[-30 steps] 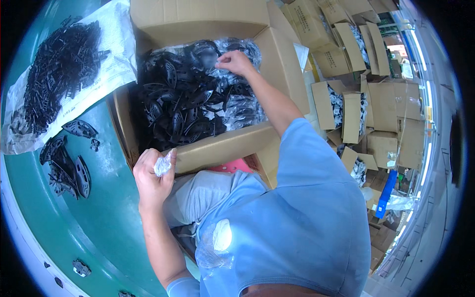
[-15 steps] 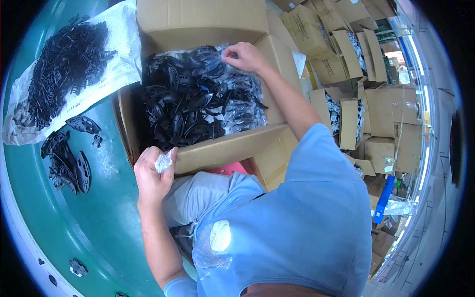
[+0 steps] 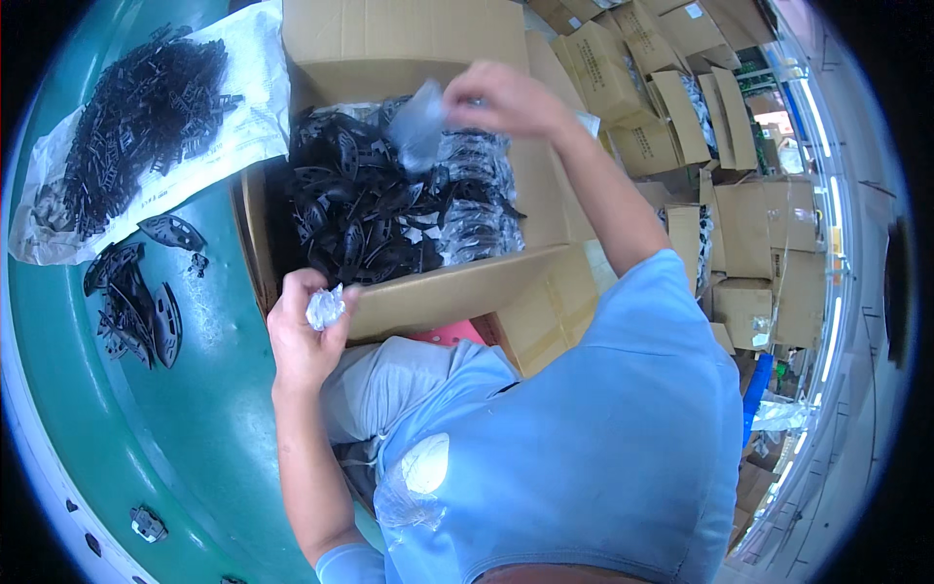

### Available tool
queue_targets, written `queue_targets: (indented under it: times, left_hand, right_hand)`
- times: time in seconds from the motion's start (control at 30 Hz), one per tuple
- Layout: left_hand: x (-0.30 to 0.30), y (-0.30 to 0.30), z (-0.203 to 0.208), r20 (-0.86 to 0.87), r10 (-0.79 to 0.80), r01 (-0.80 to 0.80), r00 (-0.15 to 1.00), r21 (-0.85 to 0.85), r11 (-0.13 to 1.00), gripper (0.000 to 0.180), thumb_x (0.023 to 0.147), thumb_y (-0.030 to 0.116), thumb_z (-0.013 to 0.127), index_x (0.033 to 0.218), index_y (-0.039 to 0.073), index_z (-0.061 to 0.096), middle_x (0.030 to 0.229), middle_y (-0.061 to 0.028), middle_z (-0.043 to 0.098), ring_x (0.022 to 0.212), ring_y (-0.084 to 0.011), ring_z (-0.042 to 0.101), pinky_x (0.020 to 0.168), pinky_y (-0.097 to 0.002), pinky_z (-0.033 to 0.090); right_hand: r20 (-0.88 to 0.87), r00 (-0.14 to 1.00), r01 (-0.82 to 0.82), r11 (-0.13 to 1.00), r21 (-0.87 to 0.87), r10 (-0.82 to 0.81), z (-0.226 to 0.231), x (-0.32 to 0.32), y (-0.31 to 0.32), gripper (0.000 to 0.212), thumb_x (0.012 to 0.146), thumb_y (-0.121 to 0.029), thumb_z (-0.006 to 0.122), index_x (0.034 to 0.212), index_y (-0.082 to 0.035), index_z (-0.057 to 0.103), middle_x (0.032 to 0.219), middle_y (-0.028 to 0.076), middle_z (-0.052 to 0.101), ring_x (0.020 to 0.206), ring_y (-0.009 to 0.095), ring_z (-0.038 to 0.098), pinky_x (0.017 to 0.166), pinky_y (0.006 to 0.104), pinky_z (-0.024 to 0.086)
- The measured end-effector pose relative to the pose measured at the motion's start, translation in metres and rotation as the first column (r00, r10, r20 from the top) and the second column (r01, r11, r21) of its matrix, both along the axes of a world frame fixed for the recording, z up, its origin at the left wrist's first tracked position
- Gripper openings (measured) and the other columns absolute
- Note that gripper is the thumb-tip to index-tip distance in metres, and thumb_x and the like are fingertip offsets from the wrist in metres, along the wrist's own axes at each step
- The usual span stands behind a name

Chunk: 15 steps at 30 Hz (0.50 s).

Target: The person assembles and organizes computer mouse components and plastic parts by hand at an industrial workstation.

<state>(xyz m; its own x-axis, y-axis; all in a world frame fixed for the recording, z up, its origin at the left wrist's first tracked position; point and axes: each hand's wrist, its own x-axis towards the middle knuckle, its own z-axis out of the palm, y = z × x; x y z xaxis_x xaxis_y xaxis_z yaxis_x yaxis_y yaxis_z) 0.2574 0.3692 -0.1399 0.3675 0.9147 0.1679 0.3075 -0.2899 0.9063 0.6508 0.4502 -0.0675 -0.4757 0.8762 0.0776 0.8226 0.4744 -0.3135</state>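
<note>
The carton point(image 3: 409, 34) at 11 o'clock is cut off by the upper edge, and its floor is buried under the contents. The right hand point(image 3: 503, 99), just past 12 o'clock, is blurred, so the exact fingertip contact is hard to make out. The palm side of the left hand point(image 3: 304, 331), at 9 o'clock, is partly hidden by what it holds.

The plastic sleeve point(image 3: 418, 127) hangs at 8 o'clock from the right fingertips, above the carton's contents; the right fingers are curled and pinching its near edge. The left thumb and fingers are clenched around a plastic wad point(image 3: 326, 308), which protrudes between them, beside the carton's near wall.

The sleeve is translucent, whitish and limp; the wad is clear, crumpled and glossy. Below the sleeve lie loose black curved parts point(image 3: 365, 185), jumbled, with film-wrapped parts point(image 3: 482, 214) in rows towards 3 o'clock. A white sack point(image 3: 255, 107) at 10 o'clock bears small black clips point(image 3: 146, 127), their individual outlines indistinct
</note>
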Motion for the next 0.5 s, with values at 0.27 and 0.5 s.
queue_targets:
  times: [0.27,0.5]
  left_hand:
    - [-0.006,0.005,-0.013,-0.134,-0.267,0.287,0.954,0.155,0.945,0.030,0.071,0.008,0.078,0.096,0.001,0.063,0.083,-0.0168,0.060,0.078,-0.0402,0.062,0.071,-0.0461,0.050]
    - [0.000,0.015,0.002,-0.040,-0.055,0.063,0.998,0.224,0.973,0.012,0.079,0.004,0.062,0.084,-0.006,0.058,0.097,-0.0166,0.062,0.084,-0.0322,0.061,0.077,-0.0377,0.050]
  right_hand:
    - [-0.659,0.640,-0.591,0.802,-0.092,0.395,-0.043,-0.180,-0.057,0.017,0.090,-0.019,0.076,0.103,-0.006,0.075,0.091,0.008,0.073,0.082,0.029,0.063,0.076,0.0393,0.050]
    - [-0.256,0.806,0.567,0.820,0.075,-0.534,-0.160,-0.004,0.021,0.032,0.086,-0.032,0.076,0.109,-0.009,0.077,0.099,0.013,0.077,0.091,0.034,0.073,0.086,0.0415,0.057]
